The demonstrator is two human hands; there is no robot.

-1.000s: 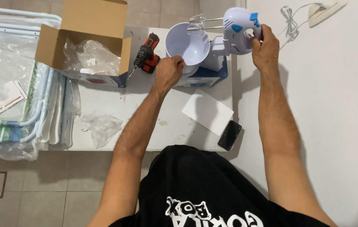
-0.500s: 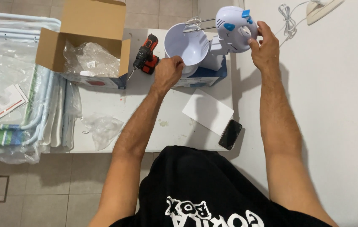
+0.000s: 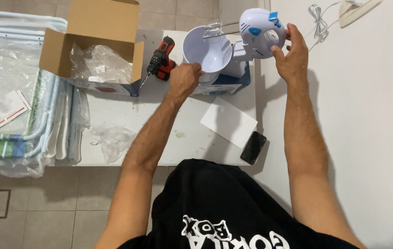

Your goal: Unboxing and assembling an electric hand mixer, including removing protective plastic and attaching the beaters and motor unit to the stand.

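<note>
Left hand [image 3: 183,79] clamped on bowl [image 3: 207,50] rim, far end of white table [image 3: 168,138]. Right hand [image 3: 292,55] grips mixer [image 3: 257,33] head, tilted above bowl. Drill [image 3: 161,59], open box [image 3: 90,46], paper [image 3: 228,122], phone [image 3: 253,147] on table. Tiled floor [image 3: 30,207], white wall [image 3: 372,115] right.

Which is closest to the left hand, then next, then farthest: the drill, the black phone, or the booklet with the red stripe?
From the left hand:
1. Drill, just to its left on the table.
2. Black phone, at the table's near right edge.
3. Booklet, far left, on the plastic wrap.
</note>
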